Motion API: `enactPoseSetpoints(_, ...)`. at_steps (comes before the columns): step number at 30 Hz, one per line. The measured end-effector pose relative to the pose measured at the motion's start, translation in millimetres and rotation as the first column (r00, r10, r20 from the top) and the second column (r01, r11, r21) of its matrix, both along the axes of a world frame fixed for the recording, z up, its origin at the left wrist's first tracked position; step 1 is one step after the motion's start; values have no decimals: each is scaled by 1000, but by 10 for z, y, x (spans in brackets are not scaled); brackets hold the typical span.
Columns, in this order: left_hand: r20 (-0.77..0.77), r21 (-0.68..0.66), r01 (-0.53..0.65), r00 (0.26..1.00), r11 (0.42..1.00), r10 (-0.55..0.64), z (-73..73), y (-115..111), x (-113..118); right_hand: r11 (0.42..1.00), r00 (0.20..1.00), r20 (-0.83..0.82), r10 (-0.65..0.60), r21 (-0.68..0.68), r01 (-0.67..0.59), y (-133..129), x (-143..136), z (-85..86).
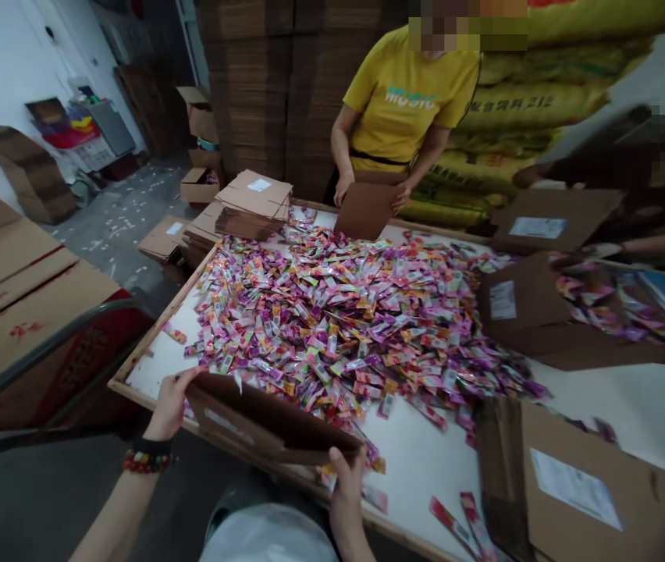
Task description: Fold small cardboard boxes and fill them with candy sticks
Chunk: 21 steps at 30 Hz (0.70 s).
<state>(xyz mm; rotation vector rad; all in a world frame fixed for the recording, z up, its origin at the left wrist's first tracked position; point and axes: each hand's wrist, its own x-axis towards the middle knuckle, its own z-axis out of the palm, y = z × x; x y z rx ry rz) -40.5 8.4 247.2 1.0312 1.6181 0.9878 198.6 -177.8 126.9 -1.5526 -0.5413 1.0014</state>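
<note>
A brown cardboard box [239,429], partly opened out with a pale label on its side, spans the space between my two hands at the table's near edge. My left hand [172,406], with a beaded bracelet at the wrist, grips its left end. At the right end, my right hand [347,488] holds the box with the thumb up along the corner. Just beyond the box spreads a big heap of small pink, purple and orange wrapped packets [332,312]. The fingers behind the cardboard are partly hidden.
Across the white table [426,460], a person in a yellow shirt [403,94] holds a box [368,209]. Flattened boxes [256,195] are stacked at the far left corner, more [595,484] at the near right. An open box of packets [525,304] lies at right, near another person's hand.
</note>
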Motion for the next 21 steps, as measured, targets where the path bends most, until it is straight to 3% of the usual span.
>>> enactPoseSetpoints(2, -1, 40, 77, 997, 996, -77, -36, -26, 52, 973, 973, 40, 226, 46, -228, 56, -125, -35)
enactPoseSetpoints(3, -16, 48, 160, 987, 986, -160, -36, -56, 91, 963, 964, 43, 264, 38, -266, 134, -173, -36)
enactPoseSetpoints(7, -224, -14, 517, 832, 856, -507, -8, -136, 203, 987, 991, -14, 136, -86, -137, 668, -178, -68)
enactPoseSetpoints(9, -430, -59, 544, 743, 837, -513, -50, -102, 213, 980, 979, -84, 186, -52, -191, 939, -41, -64)
enactPoseSetpoints(11, -674, -76, 463, 629, 883, -387, -157, -35, 221, 933, 932, -72, 356, 81, -350, 1145, 155, 41)
enactPoseSetpoints(12, -766, -67, 419, 560, 905, -316, -229, -4, 226, 869, 881, -1, 473, 168, -466, 1218, 252, 138)
enactPoseSetpoints(14, -853, -8, 357, 484, 934, -193, -381, 35, 226, 644, 700, 248, 669, 276, -713, 1300, 401, 385)
enactPoseSetpoints(16, -810, 136, 288, 583, 948, -61, -497, 33, 196, 396, 442, 479, 758, 201, -896, 1300, 464, 616)
enactPoseSetpoints(18, -672, 309, 184, 736, 933, 78, -538, 7, 144, 209, 186, 576, 796, 27, -978, 1236, 461, 748)
enactPoseSetpoints(19, -634, 346, 205, 771, 916, 67, -527, -4, 122, 147, 86, 589, 804, -57, -987, 1190, 449, 769)
enactPoseSetpoints(20, -649, 334, 319, 760, 887, -29, -497, -8, 111, 101, 7, 594, 805, -126, -987, 1142, 435, 765)
enactPoseSetpoints(21, -710, 257, 512, 675, 819, -199, -454, -4, 114, 74, -45, 599, 799, -174, -982, 1096, 421, 745)
